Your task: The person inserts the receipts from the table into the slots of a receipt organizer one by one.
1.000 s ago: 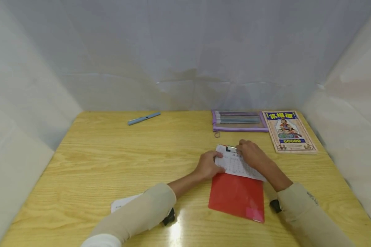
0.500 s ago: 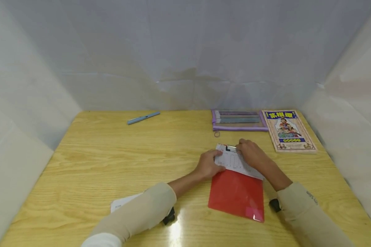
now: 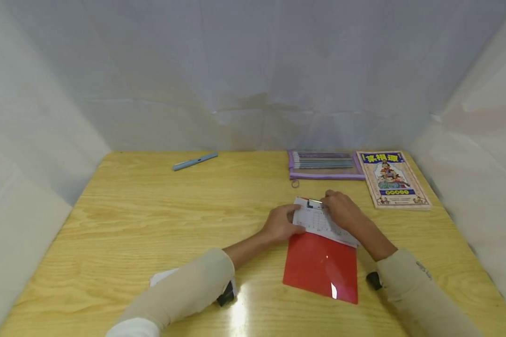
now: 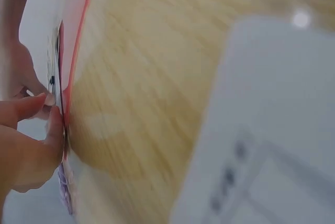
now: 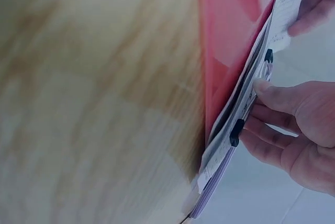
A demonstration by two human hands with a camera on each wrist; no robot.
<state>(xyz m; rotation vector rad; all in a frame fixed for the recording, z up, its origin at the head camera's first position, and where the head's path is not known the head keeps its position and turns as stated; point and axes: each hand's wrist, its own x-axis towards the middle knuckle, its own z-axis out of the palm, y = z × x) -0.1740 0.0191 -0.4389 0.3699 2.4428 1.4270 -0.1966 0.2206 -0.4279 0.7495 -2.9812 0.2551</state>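
A red clip folder (image 3: 320,269) lies on the table right of centre, several sheets of printed paper (image 3: 318,223) bunched across its upper half. At its top edge is a metal clip (image 3: 315,203) with black ends, one black end (image 5: 237,132) showing in the right wrist view. My left hand (image 3: 279,223) grips the left edge of the sheets between thumb and fingers. My right hand (image 3: 341,210) pinches the clip, its thumb (image 5: 267,90) on the near side and fingers underneath. The head view hides the right end of the clip behind this hand.
A purple-edged clear pencil case (image 3: 326,177) with several pencils and a comic-style book (image 3: 394,180) lie at the back right. A blue pen (image 3: 195,161) is at the back left. Under my left forearm lies a white printed sheet or pad (image 4: 272,88), partly covered.
Both hands keep their hold on the sheets and clip. The papers' lower edge has drawn up slightly, and my left forearm has shifted a little left. Glare on the red folder has changed.
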